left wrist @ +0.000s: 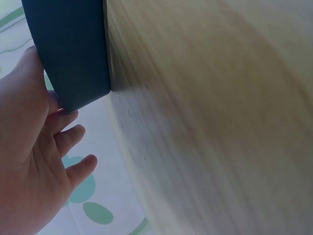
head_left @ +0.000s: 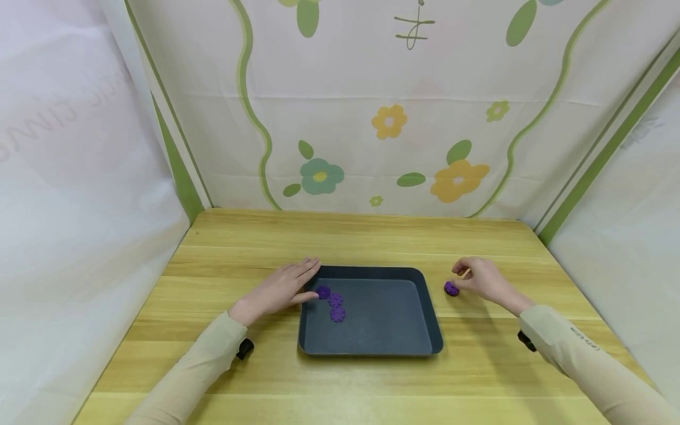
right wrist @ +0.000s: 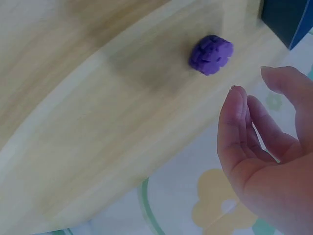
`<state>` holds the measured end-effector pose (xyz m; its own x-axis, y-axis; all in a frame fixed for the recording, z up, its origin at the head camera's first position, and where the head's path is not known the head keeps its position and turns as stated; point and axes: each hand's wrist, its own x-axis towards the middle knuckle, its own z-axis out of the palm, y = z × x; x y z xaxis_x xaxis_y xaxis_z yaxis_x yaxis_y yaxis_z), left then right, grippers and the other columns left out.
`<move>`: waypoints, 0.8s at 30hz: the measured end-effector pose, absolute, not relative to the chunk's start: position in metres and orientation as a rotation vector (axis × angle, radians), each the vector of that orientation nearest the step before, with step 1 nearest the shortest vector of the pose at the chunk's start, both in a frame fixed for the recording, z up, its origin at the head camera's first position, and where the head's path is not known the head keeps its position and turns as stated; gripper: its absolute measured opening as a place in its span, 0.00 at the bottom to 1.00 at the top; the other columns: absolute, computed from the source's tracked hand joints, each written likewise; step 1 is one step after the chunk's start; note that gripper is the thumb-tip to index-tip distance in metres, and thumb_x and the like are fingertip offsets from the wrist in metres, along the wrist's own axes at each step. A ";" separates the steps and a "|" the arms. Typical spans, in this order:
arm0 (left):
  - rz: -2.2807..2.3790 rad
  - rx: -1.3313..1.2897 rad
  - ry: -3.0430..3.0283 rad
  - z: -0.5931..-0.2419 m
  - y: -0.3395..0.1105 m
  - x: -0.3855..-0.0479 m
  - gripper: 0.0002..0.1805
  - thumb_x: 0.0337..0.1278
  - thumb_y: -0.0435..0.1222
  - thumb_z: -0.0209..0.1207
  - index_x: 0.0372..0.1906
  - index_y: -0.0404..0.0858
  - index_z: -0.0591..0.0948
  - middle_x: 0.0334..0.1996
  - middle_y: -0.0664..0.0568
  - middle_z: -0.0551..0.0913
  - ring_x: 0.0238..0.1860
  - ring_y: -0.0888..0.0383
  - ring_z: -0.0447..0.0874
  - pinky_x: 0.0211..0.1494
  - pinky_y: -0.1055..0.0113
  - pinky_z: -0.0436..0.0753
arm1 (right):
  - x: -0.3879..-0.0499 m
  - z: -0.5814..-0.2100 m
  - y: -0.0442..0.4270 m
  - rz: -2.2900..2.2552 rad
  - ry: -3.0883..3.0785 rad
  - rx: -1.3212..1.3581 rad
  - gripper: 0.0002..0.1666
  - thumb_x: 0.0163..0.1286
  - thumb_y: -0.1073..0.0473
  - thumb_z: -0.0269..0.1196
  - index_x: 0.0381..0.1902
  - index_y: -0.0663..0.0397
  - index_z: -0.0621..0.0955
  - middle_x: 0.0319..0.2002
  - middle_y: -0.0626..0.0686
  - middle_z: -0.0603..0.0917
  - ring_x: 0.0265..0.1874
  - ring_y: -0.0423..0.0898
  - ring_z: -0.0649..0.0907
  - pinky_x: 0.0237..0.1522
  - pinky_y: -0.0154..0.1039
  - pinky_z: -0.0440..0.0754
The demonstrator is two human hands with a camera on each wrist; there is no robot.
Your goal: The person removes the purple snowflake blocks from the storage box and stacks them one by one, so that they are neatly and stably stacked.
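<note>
My left hand [head_left: 281,288] rests on the left rim of a dark blue-grey tray [head_left: 382,319], with its fingers extended. In the left wrist view its fingers [left wrist: 73,139] spread beside the tray's corner. Three purple notched discs [head_left: 337,313] lie inside the tray near its left side. To the right of the tray, a small stack of purple notched discs [right wrist: 211,55] sits on the table. My right hand [head_left: 486,280] hovers just above that stack with bent fingers. A gap between its thumb and fingertips holds nothing in the right wrist view, where the stack appears apart from them.
The wooden table [head_left: 255,236] extends around the tray. A white floral cloth [head_left: 345,77] hangs behind it, and more white cloth [head_left: 79,206] hangs at both sides.
</note>
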<state>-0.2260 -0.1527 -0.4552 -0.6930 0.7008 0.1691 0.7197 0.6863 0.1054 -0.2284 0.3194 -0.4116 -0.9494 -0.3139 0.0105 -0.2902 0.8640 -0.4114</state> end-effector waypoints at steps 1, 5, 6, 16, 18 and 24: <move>-0.245 -1.174 -2.781 -0.455 -0.153 -0.226 0.40 0.70 0.55 0.53 0.75 0.34 0.62 0.75 0.41 0.64 0.74 0.45 0.66 0.72 0.46 0.72 | -0.229 -0.410 0.317 -0.639 2.982 -0.489 0.15 0.63 0.61 0.68 0.43 0.67 0.83 0.41 0.64 0.87 0.33 0.48 0.86 0.33 0.41 0.86; -0.238 -1.170 -2.800 -0.455 -0.153 -0.226 0.40 0.70 0.56 0.52 0.76 0.34 0.61 0.75 0.41 0.63 0.75 0.45 0.65 0.73 0.46 0.72 | -0.230 -0.404 0.306 -0.617 2.989 -0.518 0.14 0.63 0.60 0.69 0.43 0.64 0.84 0.41 0.62 0.87 0.32 0.45 0.86 0.32 0.39 0.85; -0.239 -1.169 -2.804 -0.455 -0.153 -0.226 0.40 0.70 0.56 0.52 0.76 0.34 0.61 0.76 0.41 0.63 0.75 0.45 0.64 0.73 0.46 0.71 | -0.230 -0.404 0.302 -0.607 2.990 -0.529 0.14 0.63 0.60 0.69 0.42 0.64 0.84 0.41 0.62 0.87 0.31 0.44 0.86 0.32 0.37 0.85; -0.251 -1.169 -2.804 -0.456 -0.152 -0.226 0.40 0.70 0.56 0.52 0.76 0.35 0.61 0.76 0.41 0.63 0.75 0.45 0.64 0.73 0.45 0.71 | -0.226 -0.400 0.264 -0.599 2.968 -0.701 0.12 0.62 0.60 0.70 0.41 0.61 0.84 0.37 0.56 0.87 0.27 0.38 0.83 0.29 0.31 0.81; -0.262 -1.170 -2.796 -0.455 -0.152 -0.226 0.40 0.70 0.55 0.53 0.76 0.34 0.62 0.75 0.41 0.63 0.75 0.45 0.65 0.73 0.45 0.71 | -0.225 -0.401 0.257 -0.590 2.968 -0.731 0.13 0.62 0.59 0.71 0.41 0.61 0.85 0.36 0.55 0.87 0.27 0.38 0.83 0.30 0.31 0.81; -0.260 -1.171 -2.795 -0.453 -0.153 -0.225 0.40 0.69 0.55 0.53 0.76 0.34 0.61 0.75 0.41 0.63 0.75 0.46 0.65 0.73 0.46 0.71 | -0.223 -0.402 0.241 -0.604 2.936 -0.797 0.13 0.61 0.60 0.71 0.42 0.62 0.85 0.36 0.54 0.87 0.27 0.38 0.81 0.30 0.30 0.81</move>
